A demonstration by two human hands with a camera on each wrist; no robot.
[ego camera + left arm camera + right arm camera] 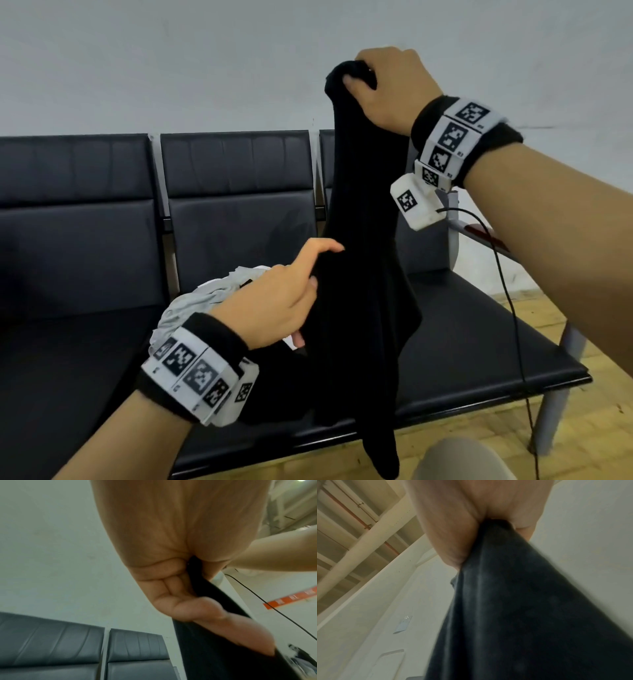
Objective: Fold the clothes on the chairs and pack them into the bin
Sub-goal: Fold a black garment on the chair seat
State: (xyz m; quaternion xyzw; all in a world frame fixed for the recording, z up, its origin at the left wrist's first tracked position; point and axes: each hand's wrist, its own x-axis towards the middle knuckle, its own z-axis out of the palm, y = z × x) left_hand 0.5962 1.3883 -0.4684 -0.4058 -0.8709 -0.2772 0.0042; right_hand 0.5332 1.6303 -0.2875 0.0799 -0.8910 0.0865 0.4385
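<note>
Left hand [274, 305], nearest the head camera, pinches the black garment [363, 274] partway down its length, thumb and fingers [171, 586] curled onto the cloth. The right hand [390, 85] is raised well above it, its fingers closed in a fist round the bunched top end of the same garment. The garment hangs between the two hands as a long twisted column, its lower part draped over the seat edge and trailing toward the floor. A pale grey garment [198, 305] lies crumpled on the seat just behind the left wrist. The bin is not in view.

Risk, as judged: the garment is roped rather than spread, so a fold begun now would probably trap the twist and give a lumpy bundle. The trailing end may drag on the floor. A thin black cable [513, 308] hanging from the right wrist unit passes near the cloth and could snag it.

Setting: a row of dark padded chairs [236, 192] joined on a metal frame, standing against a plain pale wall [171, 61]. The floor [599, 428] shows a yellowish mottled pattern. The right wrist view shows ceiling beams and pipes overhead.
</note>
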